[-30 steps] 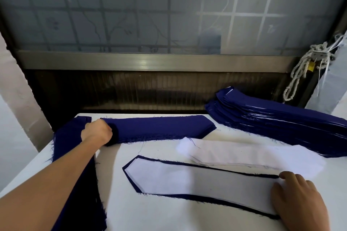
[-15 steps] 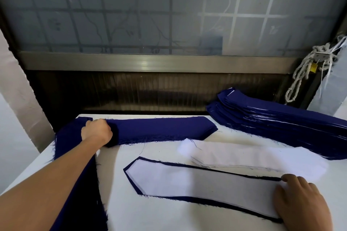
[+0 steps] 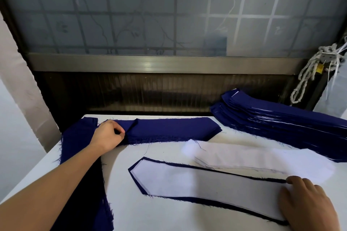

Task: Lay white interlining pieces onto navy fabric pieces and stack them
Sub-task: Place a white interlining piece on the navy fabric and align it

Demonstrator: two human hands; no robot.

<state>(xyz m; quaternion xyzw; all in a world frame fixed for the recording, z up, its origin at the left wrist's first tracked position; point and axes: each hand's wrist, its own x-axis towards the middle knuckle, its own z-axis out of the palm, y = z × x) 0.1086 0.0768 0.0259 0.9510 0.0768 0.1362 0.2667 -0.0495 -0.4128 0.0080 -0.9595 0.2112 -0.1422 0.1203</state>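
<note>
Fabric in navy [image 3: 78, 155] drapes over the white table's [image 3: 169, 215] left edge. Just right of it, the left hand [image 3: 108, 137] pinches the top navy piece [image 3: 134, 124] of a far stack [image 3: 169, 129], raising a fold. Near centre, a white interlining piece [image 3: 197, 182] lies on a navy piece [image 3: 137, 182]. Loose interlining pieces [image 3: 262, 159] lie beyond it. The right hand [image 3: 308, 204] rests, fingers relaxed, on the interlining piece's right end. A layered pile [image 3: 281, 118] sits far right.
</note>
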